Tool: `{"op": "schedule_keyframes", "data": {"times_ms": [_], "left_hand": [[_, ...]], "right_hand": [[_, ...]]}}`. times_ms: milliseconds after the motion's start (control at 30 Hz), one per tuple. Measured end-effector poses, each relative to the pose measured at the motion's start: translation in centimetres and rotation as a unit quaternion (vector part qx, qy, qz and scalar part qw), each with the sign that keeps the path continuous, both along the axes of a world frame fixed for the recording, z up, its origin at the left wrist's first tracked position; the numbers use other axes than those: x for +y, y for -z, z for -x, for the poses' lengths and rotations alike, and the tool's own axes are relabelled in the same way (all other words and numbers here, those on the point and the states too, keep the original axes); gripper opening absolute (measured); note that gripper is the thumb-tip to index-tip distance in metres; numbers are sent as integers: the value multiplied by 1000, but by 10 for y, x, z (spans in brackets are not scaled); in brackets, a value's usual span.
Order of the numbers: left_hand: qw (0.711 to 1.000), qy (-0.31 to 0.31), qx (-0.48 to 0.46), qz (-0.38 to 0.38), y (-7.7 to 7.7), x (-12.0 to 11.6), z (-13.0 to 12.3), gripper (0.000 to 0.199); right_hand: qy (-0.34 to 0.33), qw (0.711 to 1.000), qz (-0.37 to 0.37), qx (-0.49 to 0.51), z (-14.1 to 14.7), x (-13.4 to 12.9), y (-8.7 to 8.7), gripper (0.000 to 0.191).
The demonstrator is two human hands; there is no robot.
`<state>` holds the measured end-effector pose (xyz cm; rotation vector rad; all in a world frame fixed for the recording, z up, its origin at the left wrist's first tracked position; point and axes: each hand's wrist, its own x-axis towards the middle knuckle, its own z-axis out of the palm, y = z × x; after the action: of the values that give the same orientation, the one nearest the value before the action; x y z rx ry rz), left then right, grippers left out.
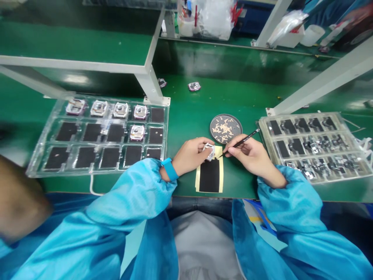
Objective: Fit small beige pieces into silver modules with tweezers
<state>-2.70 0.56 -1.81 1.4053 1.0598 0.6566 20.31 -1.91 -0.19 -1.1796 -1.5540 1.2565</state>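
Between its thumb and fingers, my left hand point(192, 155) holds a small silver-white metal case point(208, 152) over the top edge of a yellow-backed sheet point(221, 175) with a black sticker area point(209, 177). My right hand point(247, 154) grips a thin black tweezer-like tool point(244, 139), its tip down on the sheet just right of the case. Behind my right hand lies a round dark dish point(212, 132) with many small tan pieces point(223, 128) in it.
A clear tray point(37, 159) with several metal cases point(120, 110) stands left; another tray point(264, 136) with small metal parts point(329, 144) is at right. White shelf posts point(150, 83) rise behind. A loose case point(194, 86) lies farther back. Part of another person point(20, 190) shows at far left.
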Motion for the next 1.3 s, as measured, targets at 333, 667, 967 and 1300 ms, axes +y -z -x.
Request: {"op": "schedule_keyframes", "data": {"times_ms": [333, 667, 967, 1300], "left_hand": [[997, -26, -52, 46, -3, 0, -1, 20], [997, -26, -58, 45, -4, 0, -1, 20], [997, -25, -59, 35, -2, -1, -1, 19], [995, -32, -68, 61, -5, 0, -1, 22]], "right_hand": [[40, 962, -270, -22, 19, -6, 9, 25], [28, 959, -277, -55, 17, -5, 9, 28], [31, 958, -278, -65, 17, -3, 11, 26], [46, 956, -285, -50, 18, -6, 8, 24]]}}
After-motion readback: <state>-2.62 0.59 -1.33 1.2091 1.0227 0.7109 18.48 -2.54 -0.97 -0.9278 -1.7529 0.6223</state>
